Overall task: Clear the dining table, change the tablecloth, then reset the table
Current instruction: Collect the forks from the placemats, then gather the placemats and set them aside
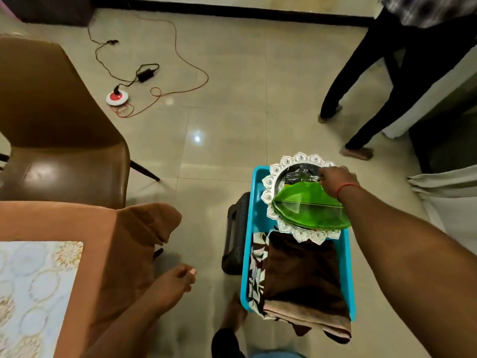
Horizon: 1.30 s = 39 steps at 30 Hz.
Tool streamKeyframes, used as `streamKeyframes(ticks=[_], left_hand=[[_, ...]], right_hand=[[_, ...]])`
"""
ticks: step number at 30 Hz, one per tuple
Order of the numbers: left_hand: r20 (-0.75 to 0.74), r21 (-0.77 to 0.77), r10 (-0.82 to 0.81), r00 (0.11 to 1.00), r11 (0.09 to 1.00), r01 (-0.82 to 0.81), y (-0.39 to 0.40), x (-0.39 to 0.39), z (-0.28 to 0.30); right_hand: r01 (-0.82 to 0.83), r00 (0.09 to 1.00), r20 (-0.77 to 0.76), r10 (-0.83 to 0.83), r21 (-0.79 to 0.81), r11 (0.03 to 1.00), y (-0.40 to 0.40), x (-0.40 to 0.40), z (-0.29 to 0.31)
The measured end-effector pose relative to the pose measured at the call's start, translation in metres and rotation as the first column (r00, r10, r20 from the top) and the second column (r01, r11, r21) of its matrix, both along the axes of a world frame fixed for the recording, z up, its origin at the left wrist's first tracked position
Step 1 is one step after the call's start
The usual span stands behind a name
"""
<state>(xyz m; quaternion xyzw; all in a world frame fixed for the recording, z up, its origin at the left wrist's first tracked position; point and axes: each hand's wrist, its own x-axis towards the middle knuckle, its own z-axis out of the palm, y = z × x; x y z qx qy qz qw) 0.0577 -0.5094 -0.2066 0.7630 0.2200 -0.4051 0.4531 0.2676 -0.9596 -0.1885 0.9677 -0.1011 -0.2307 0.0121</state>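
Note:
A blue plastic bin [346, 270] sits on a black stool [233, 233] beside the table. Across its far end lies a silver scallop-edged tray [273, 182] bearing green leaf-shaped plates [307, 208] and some clear glass items. My right hand [335, 180] reaches over the tray and its fingers curl on a clear glass piece at the tray's far side. Folded brown cloth [302, 275] and a patterned cloth [256, 270] fill the bin's near part. My left hand [175, 282] hangs loose beside the table corner [77, 228], which wears a brown tablecloth with a pale patterned mat [33, 280].
A brown chair [56, 140] stands at the table's far side. A red-and-white round device [117, 97] with a black adapter and cables lies on the tiled floor. Another person's legs [371, 94] stand at the upper right, near white furniture.

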Motion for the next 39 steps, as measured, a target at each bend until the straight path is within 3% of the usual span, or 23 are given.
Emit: streamKeyframes(ticks=[10,20,25,33,39], left_hand=[[0.049,0.067,0.054,0.997,0.996,-0.057,-0.032,0.045,-0.009],[0.071,0.051,0.1,0.992,0.993,-0.103,-0.04,0.06,0.002],[0.108,0.043,0.129,0.986,0.99,-0.135,-0.031,0.057,0.008],[0.341,0.047,0.211,0.916,0.97,-0.24,0.033,0.046,0.076],[0.512,0.196,0.237,0.826,0.904,-0.381,0.157,0.022,0.168]], right_hand=[[-0.154,0.984,-0.1,0.15,-0.025,0.988,-0.012,0.037,-0.033],[-0.136,0.989,-0.067,0.132,-0.066,0.988,-0.001,0.034,-0.042],[-0.166,0.983,0.059,0.174,-0.12,0.979,0.027,0.019,-0.026],[-0.439,0.882,0.159,0.443,-0.059,0.896,0.202,0.005,0.023],[-0.697,0.712,0.226,0.665,0.11,0.709,0.409,-0.029,0.104]])
